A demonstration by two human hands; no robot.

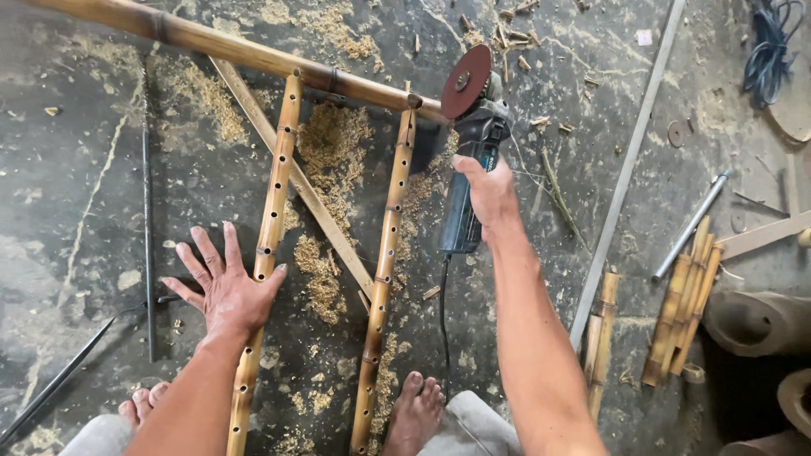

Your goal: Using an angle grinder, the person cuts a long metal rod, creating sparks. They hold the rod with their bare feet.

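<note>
I find the bamboo frame point(279, 181) on the floor point(84, 169) drilled and pegged, sawdust point(334, 139) about; my left hand point(226, 287) presses it flat, fingers spread, my right hand point(486, 190) grips the grinder point(469, 127) at the crossbar's point(236, 51) untrimmed end.

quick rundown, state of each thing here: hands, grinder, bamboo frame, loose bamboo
left hand: open, flat on the left bamboo rail
right hand: gripping the angle grinder
grinder disc: at the end of the top bamboo pole
bamboo sticks: loose, on the floor
</note>
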